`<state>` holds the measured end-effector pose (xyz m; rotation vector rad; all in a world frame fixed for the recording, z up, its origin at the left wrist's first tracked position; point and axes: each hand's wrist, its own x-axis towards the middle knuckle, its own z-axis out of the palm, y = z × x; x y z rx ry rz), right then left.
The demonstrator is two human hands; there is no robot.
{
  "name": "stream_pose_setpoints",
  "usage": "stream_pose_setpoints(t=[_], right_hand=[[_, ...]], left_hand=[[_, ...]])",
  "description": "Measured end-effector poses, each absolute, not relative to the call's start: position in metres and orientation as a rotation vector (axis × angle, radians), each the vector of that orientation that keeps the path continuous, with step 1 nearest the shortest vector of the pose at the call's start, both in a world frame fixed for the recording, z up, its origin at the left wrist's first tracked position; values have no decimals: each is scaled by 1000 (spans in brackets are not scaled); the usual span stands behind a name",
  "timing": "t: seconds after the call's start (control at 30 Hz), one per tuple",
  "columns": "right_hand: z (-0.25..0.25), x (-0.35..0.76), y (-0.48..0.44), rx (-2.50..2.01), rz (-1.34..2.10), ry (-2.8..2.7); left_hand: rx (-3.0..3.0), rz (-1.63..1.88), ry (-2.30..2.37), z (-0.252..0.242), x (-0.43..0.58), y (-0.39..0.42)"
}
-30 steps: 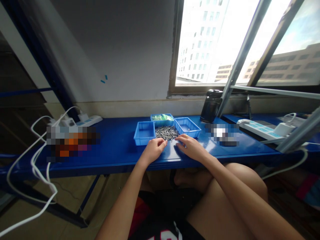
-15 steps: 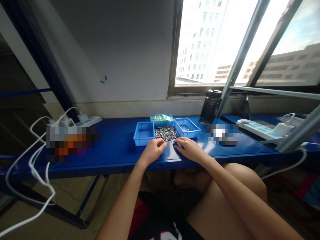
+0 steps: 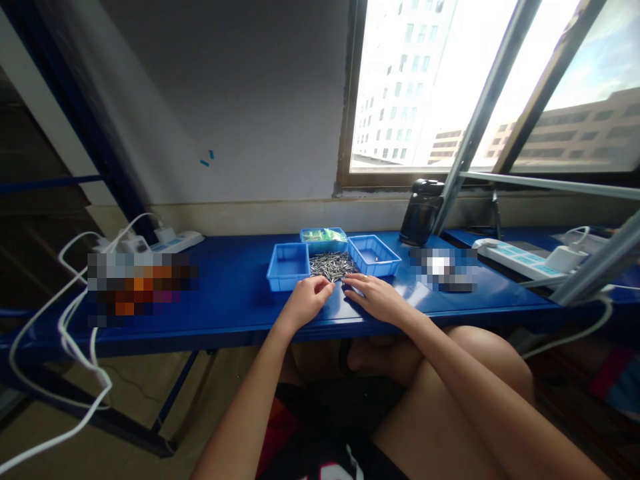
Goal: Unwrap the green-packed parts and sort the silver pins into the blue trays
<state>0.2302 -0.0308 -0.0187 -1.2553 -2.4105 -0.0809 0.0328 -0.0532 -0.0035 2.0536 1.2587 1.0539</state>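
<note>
Blue table [image 3: 230,280] under a grey wall, daylight pouring in from the right, and here at the front edge, near its middle, are both bare hands! The left hand [image 3: 307,303] has thumb and forefinger brought together in a pinch, though whether anything sits between those tips, I cannot tell. The right hand [image 3: 377,295] lies palm down, fingers loosely stretched and visibly clasping nothing, its tips at the heap's near right side. And there's the heap of small metal pieces [image 3: 330,265], just beyond the fingertips towards the back edge, broader from side to side, its slim pieces pointing every which way, so no single long axis. Which hand is nearer? Almost level, the right perhaps by a touch! Blue walls hem it in: the left tray [image 3: 290,283] hard by, the right tray [image 3: 383,268] opposite, slightly askew, and the back tray [image 3: 327,247] behind, carrying a green packet [image 3: 325,235]. From the front, nothing but the hands themselves stands in the way. Farther out, a black bottle [image 3: 419,217] towards the back edge at the right, a power strip [image 3: 177,242] at the back left, and beyond everything the window [image 3: 400,100].
</note>
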Motion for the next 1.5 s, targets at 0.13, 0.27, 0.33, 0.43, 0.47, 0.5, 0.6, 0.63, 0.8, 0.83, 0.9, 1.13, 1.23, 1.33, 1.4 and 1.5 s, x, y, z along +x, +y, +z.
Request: stream_pose_setpoints(t=[0.13, 0.27, 0.33, 0.43, 0.47, 0.5, 0.6, 0.63, 0.8, 0.83, 0.9, 1.13, 1.23, 1.33, 1.4, 1.5], right_hand=[[-18, 229, -31, -1266, -80, -2445], [-19, 229, -30, -1269, -121, -2455], [-19, 229, -29, -1233, -115, -2494], [-17, 228, -31, -1208, -87, -2502], [-16, 228, -32, -1218, -80, -2483], [-15, 228, -33, -1235, -74, -2461], [-13, 227, -37, -1289, -59, -2409], [-12, 226, -38, -1304, -57, -2394], [-14, 225, -38, -1365, -42, -2317], [-14, 225, -37, -1375, -36, -2305], [-16, 225, -36, -1392, -21, -2284], [-17, 227, -30, -1465, 31, -2202], [-16, 227, -29, -1461, 54, -2198], [-18, 228, -29, -1389, 64, -2235], [-19, 228, -30, -1315, 76, -2265], [-18, 227, -33, -1198, 108, -2308]], left_hand=[[2066, 1068, 1256, -4, 32, -53], [2076, 1069, 1262, -6, 31, -52], [2076, 1077, 1263, -7, 31, -52], [2075, 1087, 1263, -8, 31, -52], [2074, 1086, 1265, -8, 31, -52], [2073, 1083, 1269, -7, 31, -52], [2070, 1070, 1275, -6, 32, -53], [2069, 1067, 1275, -6, 32, -53], [2070, 1069, 1276, -6, 31, -54], [2070, 1072, 1277, -6, 31, -54], [2072, 1076, 1279, -7, 31, -53], [2084, 1073, 1291, -7, 31, -53], [2094, 1075, 1289, -7, 31, -53], [2107, 1093, 1299, -8, 31, -52], [2117, 1102, 1322, -9, 31, -51], [2160, 1061, 1356, -9, 31, -50]])
